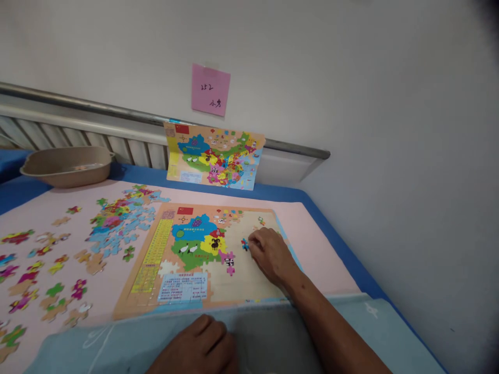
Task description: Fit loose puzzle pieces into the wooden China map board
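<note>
A pale wall (390, 130) rises behind, with a pink note (211, 98) taped above a metal rail (78, 104). Against the rail leans a printed map (214, 166); below is a blue surface (345, 257) with a pink sheet (304, 234) over it. On the sheet lies my puzzle board (237, 283), its left part filled in, the right mostly bare. My right hand (271, 254) is over that bare part, fingers drawn together, with a small blue-and-red piece (245, 244) at their tips; I can't tell whether it is pinched or just touched. My left hand (202, 345) is curled near the board's front edge; whether it holds anything is hidden. Loose pieces (113, 221) spread left of the board, and a tan basin (68, 174) sits behind them.
</note>
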`<state>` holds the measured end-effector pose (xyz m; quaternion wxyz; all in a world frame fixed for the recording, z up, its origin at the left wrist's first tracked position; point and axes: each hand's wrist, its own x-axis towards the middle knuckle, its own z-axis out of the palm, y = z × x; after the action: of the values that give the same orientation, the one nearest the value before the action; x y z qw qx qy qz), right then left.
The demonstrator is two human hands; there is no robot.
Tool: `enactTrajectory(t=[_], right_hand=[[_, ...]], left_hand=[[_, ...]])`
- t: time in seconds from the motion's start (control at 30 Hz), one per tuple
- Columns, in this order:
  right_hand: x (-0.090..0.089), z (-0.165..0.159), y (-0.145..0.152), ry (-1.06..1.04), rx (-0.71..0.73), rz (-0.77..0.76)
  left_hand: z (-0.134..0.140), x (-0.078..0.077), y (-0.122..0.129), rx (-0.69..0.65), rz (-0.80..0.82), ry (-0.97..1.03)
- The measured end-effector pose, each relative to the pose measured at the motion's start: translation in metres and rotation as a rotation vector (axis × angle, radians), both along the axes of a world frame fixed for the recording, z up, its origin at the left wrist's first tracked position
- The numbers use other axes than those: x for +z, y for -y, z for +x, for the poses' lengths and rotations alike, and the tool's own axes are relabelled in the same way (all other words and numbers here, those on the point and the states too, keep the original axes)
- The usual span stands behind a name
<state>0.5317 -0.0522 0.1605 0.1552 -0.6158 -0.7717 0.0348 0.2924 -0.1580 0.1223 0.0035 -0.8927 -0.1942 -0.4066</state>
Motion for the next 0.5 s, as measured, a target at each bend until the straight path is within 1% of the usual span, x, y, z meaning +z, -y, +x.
enactTrajectory(t=[0.17, 0.3, 0.4, 0.43, 0.5], right_hand=[[-0.002, 0.001, 0.001, 0.020, 0.050, -0.026], [0.001, -0.001, 0.000, 0.024, 0.041, -0.062], [0.003, -0.002, 0.002, -0.034, 0.106, -0.045], [0.002, 0.000, 0.002, -0.075, 0.114, -0.015], [-0.009, 0.009, -0.003, -0.150, 0.151, 0.025]], left_hand=[[0.001, -0.003, 0.002, 0.012, 0.012, 0.004], [0.000, -0.006, 0.000, 0.013, 0.001, 0.007], [-0.001, -0.008, 0.001, 0.024, 0.049, -0.016], [-0.001, -0.010, 0.001, 0.025, 0.075, -0.042], [-0.002, -0.019, -0.002, -0.030, 0.069, -0.216]])
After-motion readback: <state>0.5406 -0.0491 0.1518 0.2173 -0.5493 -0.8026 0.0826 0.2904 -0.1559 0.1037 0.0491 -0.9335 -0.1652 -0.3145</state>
